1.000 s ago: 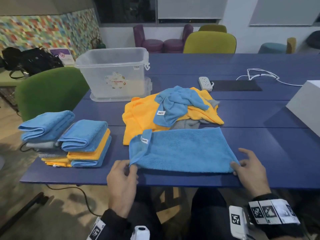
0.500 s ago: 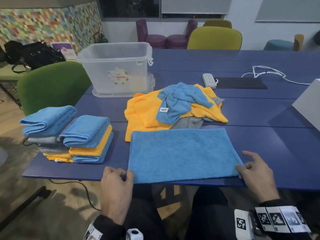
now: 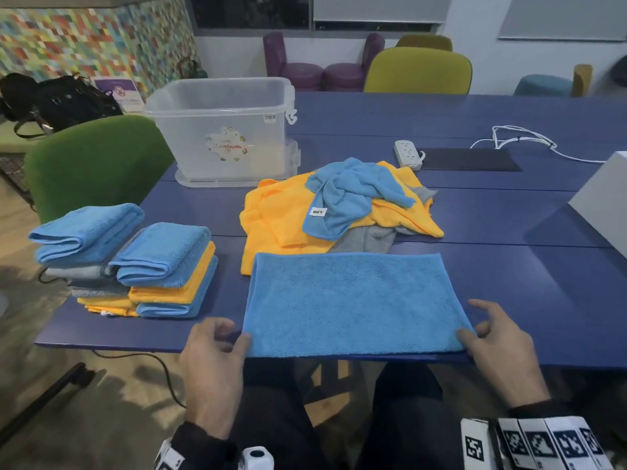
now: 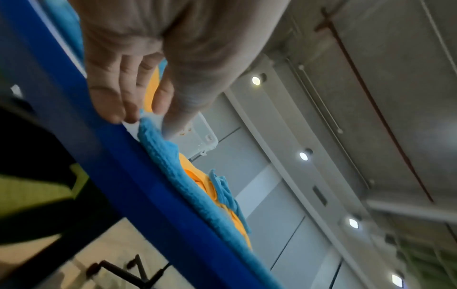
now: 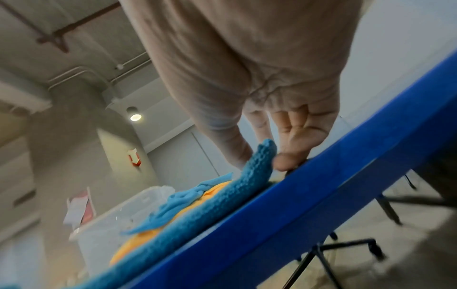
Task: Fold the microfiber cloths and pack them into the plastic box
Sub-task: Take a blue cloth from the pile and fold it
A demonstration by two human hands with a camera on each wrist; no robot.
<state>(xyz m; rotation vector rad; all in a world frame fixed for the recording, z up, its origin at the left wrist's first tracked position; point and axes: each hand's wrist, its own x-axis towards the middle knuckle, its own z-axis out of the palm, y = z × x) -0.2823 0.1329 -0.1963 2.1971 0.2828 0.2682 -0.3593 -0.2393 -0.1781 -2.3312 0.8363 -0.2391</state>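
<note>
A blue cloth [image 3: 353, 300], folded in half, lies flat at the near edge of the blue table [image 3: 509, 212]. My left hand [image 3: 217, 337] pinches its near left corner [image 4: 148, 125] between thumb and fingers. My right hand [image 3: 485, 334] pinches the near right corner [image 5: 264, 156]. Behind the cloth sits a loose heap of orange [image 3: 271, 222], blue [image 3: 346, 195] and grey cloths. Two stacks of folded cloths [image 3: 163, 266] stand at the table's left end. The clear plastic box [image 3: 220, 130] stands open at the back left, with no cloth visible inside.
A green chair [image 3: 91, 164] is by the table's left end. A white power strip [image 3: 407, 154], a dark mat [image 3: 468, 159] and a white cable [image 3: 522, 137] lie at the back right. A white box [image 3: 604, 198] sits at the right edge.
The turned-up left corner of the blue cloth has been laid flat. Both hands now grip the near corners at the table edge.
</note>
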